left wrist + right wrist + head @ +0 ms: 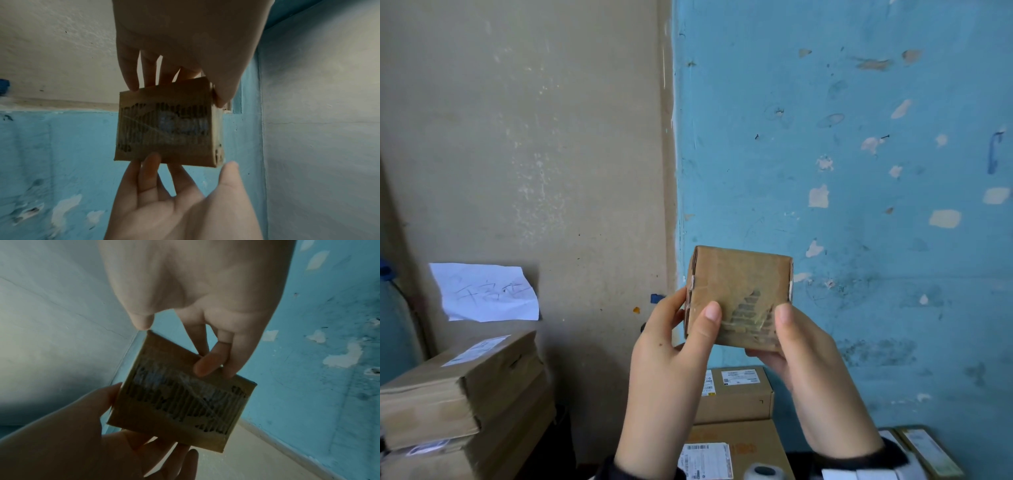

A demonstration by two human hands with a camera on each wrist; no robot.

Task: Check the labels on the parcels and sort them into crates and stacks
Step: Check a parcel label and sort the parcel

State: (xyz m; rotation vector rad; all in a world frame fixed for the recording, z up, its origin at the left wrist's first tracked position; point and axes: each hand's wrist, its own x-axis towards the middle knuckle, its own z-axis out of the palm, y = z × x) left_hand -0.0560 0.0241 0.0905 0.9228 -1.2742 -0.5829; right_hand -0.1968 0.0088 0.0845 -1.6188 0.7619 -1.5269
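Observation:
I hold a small brown cardboard parcel [736, 291] up in front of the blue wall with both hands. My left hand [688, 329] grips its left side, thumb on the near face and fingers behind. My right hand [787, 335] pinches the lower right corner the same way. The near face has a torn, taped patch of bare corrugation and no readable label. In the left wrist view the parcel [164, 128] shows a torn far face between my left hand [174, 186] and right hand [174, 65]. The right wrist view shows the same torn face [180, 395].
A stack of flat cardboard boxes [465, 387] stands at the left under a handwritten paper note [486, 291] on the wall. Labelled boxes [743, 390] sit stacked below my hands. Another labelled box [928, 452] lies at the bottom right.

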